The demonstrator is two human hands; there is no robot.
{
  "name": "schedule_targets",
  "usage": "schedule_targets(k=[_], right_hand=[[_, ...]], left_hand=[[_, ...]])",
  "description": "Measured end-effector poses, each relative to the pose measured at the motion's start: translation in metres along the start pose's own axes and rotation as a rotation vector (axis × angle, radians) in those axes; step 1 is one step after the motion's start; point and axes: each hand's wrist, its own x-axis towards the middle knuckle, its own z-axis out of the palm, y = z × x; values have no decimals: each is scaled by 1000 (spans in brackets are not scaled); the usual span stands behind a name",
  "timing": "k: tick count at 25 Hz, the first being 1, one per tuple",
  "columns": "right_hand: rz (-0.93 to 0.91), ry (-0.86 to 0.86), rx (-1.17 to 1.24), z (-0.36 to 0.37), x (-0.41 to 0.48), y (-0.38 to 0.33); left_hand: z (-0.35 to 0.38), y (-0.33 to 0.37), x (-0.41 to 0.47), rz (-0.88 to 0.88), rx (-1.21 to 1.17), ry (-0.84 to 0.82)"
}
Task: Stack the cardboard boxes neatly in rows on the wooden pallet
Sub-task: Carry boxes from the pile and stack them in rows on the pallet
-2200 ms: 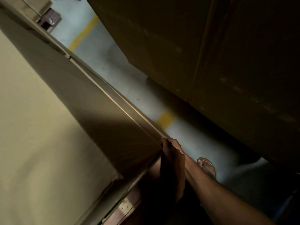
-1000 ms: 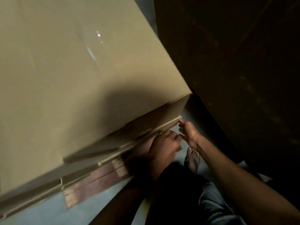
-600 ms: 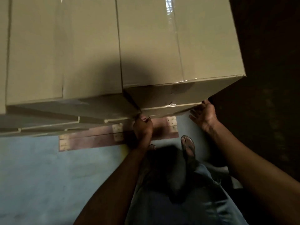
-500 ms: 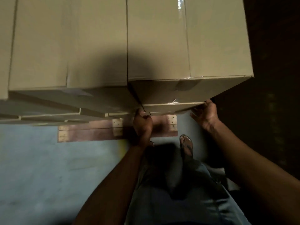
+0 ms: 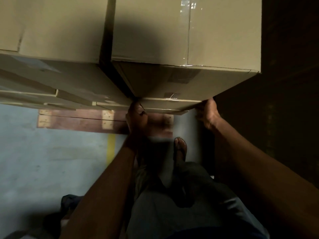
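Over the wooden pallet (image 5: 77,121)'s near left edge: a left stack (image 5: 51,31) of matt brown cardboard, sharp-cornered, sitting just back from reddish boards. Left hand (image 5: 137,118) at the top box (image 5: 186,40)'s lower left corner, fingers curled tight on it, likely to square it against the neighbour across a dark gap. Glossy tape along the lid seam. Near right corner: right hand (image 5: 207,112) cupping the lower right corner, fingertips lost in shadow, spread or curled impossible to tell.

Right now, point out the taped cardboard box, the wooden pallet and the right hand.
cardboard box (image 5: 224,31), head view, its top face.
wooden pallet (image 5: 77,121), head view, its reddish front board.
right hand (image 5: 208,116), head view, its back.
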Motion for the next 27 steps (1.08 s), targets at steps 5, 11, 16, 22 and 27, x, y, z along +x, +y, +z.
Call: schedule_targets(k=[5, 11, 16, 22, 27], right_hand=[[25, -24, -68, -13, 10, 0], [134, 13, 1, -12, 49, 9], [250, -37, 164, 12, 104, 42], [242, -23, 260, 13, 127, 66], [269, -48, 311, 11, 115, 55]], left_hand=[[2, 8, -2, 24, 83, -16], [7, -14, 15, 1, 32, -73], [37, -22, 45, -89, 163, -165], [39, -39, 36, -43, 109, 65], [26, -29, 21, -54, 129, 99]])
